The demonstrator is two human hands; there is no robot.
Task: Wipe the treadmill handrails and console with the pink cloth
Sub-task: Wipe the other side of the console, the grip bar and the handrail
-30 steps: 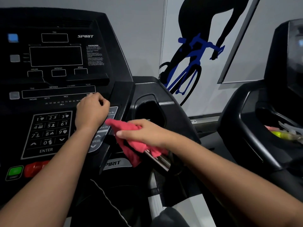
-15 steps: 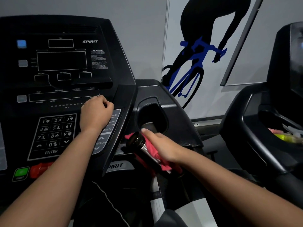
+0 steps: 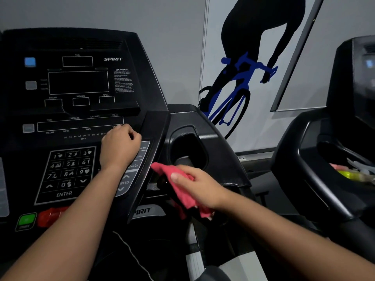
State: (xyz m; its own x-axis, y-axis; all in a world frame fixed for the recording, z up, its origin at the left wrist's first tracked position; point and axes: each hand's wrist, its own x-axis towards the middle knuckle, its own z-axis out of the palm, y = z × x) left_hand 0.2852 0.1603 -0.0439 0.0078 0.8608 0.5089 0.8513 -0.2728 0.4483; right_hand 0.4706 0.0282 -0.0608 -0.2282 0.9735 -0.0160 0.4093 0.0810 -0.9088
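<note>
While the fist rests on the console:
Left hand (image 3: 119, 145): curled, empty, on console (image 3: 81, 122).
Right hand (image 3: 199, 187): pressing cloth (image 3: 182, 191) over handrail, right of console.

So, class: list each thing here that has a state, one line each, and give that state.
pink cloth: bunched, held against the handrail
right hand: grips the cloth
left hand: fingers curled, resting on the console
console: displays dark
cup holder: looks empty
</note>
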